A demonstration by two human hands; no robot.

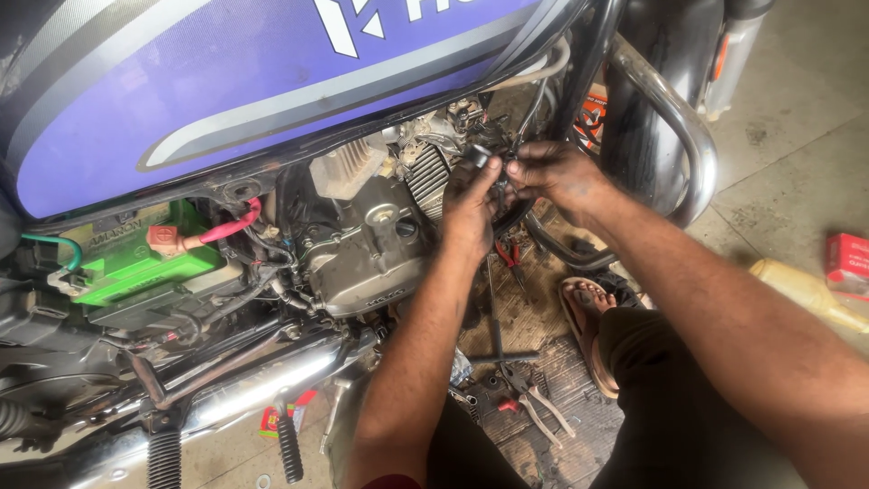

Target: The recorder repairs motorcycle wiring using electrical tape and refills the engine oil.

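Near the frame's centre, the left hand [471, 201] pinches a small dark cap [478, 156], its short axis pointing up. The right hand [552, 172] is closed on thin black cables [534, 113] running up beside the engine [362, 244].

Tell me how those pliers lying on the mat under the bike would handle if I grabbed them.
The pliers look like rigid metal, so probably stiff and fairly heavy for their size. Their handles are splayed, so the joint may swing loose when lifted. They lie flat on the ribbed mat, so rolling seems unlikely. Grime around them suggests they could feel greasy and slippery.
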